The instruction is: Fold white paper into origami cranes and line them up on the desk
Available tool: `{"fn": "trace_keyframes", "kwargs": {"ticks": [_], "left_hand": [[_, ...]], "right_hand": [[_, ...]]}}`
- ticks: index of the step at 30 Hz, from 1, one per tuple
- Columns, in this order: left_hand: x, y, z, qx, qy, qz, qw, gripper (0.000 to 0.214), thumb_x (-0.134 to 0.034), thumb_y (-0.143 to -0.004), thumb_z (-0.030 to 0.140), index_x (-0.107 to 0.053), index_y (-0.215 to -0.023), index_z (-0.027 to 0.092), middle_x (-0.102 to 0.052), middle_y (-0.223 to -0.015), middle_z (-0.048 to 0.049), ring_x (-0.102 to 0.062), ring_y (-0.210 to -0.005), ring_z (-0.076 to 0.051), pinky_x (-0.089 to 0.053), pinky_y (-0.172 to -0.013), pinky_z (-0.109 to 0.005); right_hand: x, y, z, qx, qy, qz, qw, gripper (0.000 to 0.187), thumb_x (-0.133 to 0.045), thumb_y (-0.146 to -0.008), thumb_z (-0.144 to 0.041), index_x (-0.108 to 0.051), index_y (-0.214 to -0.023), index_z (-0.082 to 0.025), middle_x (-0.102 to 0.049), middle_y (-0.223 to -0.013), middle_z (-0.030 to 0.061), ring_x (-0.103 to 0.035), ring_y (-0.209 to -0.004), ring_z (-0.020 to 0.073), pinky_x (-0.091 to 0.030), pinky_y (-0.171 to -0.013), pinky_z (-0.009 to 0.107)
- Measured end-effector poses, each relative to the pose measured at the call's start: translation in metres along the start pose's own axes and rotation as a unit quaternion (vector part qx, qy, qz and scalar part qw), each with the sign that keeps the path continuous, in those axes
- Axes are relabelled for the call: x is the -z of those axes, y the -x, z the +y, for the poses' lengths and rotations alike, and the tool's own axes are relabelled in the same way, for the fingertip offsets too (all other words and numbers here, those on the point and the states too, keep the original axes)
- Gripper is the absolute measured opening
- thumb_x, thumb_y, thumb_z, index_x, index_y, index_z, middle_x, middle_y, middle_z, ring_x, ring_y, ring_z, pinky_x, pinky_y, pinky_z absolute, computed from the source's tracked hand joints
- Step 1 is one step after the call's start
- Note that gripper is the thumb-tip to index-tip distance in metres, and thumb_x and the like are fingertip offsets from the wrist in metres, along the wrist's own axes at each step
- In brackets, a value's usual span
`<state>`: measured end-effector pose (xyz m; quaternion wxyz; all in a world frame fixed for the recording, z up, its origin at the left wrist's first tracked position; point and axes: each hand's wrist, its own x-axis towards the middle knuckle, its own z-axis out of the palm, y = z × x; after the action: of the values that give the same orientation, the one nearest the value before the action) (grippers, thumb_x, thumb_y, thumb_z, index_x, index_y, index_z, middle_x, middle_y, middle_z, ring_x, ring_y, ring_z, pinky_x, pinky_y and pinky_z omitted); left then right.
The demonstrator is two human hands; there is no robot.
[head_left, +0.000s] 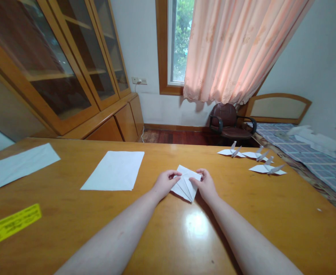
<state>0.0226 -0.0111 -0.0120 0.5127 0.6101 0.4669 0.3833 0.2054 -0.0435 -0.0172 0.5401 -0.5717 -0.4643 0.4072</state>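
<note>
Between my hands is a small folded sheet of white paper (186, 188), roughly diamond shaped, with crease lines running to its near corner. My left hand (165, 184) pinches its left edge, thumb on top. On the opposite side, my right hand (206, 186) grips the right edge with the thumb over the paper and fingers behind it. The fingers' undersides are hidden. Several folded paper cranes (267, 168) with spread wings stand at the right far part of the wooden table (105, 221).
A white paper stack (114, 170) lies left of my hands, and a long white strip (19, 166) sits at the far left. A yellow label (12, 226) is at the left edge. Beyond the table are a brown armchair (227, 120), a glass-door cabinet (79, 68) and a bed (305, 149).
</note>
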Motion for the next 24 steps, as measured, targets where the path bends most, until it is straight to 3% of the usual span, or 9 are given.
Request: {"fn": "trace_keyframes", "kwargs": {"ticks": [5, 9, 13, 20, 24], "left_hand": [[0.003, 0.004, 0.007, -0.015, 0.0, -0.01, 1.0, 0.023, -0.055, -0.075, 0.023, -0.071, -0.089, 0.014, -0.071, -0.09, -0.0067, -0.064, -0.085, -0.02, -0.049, -0.077, -0.031], [0.009, 0.004, 0.005, -0.051, -0.022, -0.065, 0.996, 0.033, -0.045, -0.073, 0.009, -0.073, -0.089, 0.017, -0.071, -0.096, -0.0053, -0.063, -0.092, -0.019, -0.048, -0.086, -0.032], [0.01, 0.004, 0.002, -0.136, -0.104, -0.077, 0.982, 0.026, -0.056, -0.074, 0.012, -0.072, -0.093, 0.021, -0.068, -0.101, -0.0049, -0.062, -0.095, -0.018, -0.046, -0.091, -0.033], [0.011, 0.003, 0.001, -0.215, -0.155, -0.007, 0.964, 0.013, -0.063, -0.071, 0.011, -0.071, -0.072, 0.021, -0.055, -0.125, -0.0059, -0.049, -0.118, -0.021, -0.035, -0.103, -0.039], [0.011, 0.005, 0.006, -0.22, -0.104, -0.038, 0.969, 0.011, -0.062, -0.072, 0.012, -0.069, -0.073, 0.02, -0.068, -0.1, -0.0046, -0.058, -0.105, -0.02, -0.038, -0.1, -0.041]], "right_hand": [[0.001, 0.0, 0.0, 0.004, 0.041, 0.013, 0.999, 0.032, -0.07, -0.061, -0.034, -0.047, -0.079, -0.021, -0.044, -0.056, -0.0075, -0.043, -0.05, 0.012, -0.033, -0.047, 0.023], [0.005, -0.004, 0.002, 0.016, 0.041, 0.015, 0.999, 0.031, -0.071, -0.06, -0.035, -0.053, -0.08, -0.02, -0.052, -0.064, -0.0037, -0.048, -0.059, 0.0143, -0.038, -0.055, 0.025], [0.007, -0.005, 0.001, -0.024, 0.026, -0.004, 0.999, 0.031, -0.071, -0.06, -0.039, -0.057, -0.079, -0.019, -0.056, -0.065, -0.0021, -0.05, -0.06, 0.0153, -0.039, -0.057, 0.027], [0.003, -0.003, 0.001, -0.075, 0.017, -0.09, 0.993, 0.029, -0.071, -0.059, -0.036, -0.061, -0.079, -0.018, -0.061, -0.07, -0.0005, -0.054, -0.062, 0.0149, -0.041, -0.057, 0.026], [0.002, 0.002, -0.003, -0.077, 0.024, -0.17, 0.982, 0.029, -0.073, -0.059, -0.037, -0.064, -0.078, -0.018, -0.062, -0.066, -0.0011, -0.054, -0.06, 0.0138, -0.042, -0.059, 0.026]]}}
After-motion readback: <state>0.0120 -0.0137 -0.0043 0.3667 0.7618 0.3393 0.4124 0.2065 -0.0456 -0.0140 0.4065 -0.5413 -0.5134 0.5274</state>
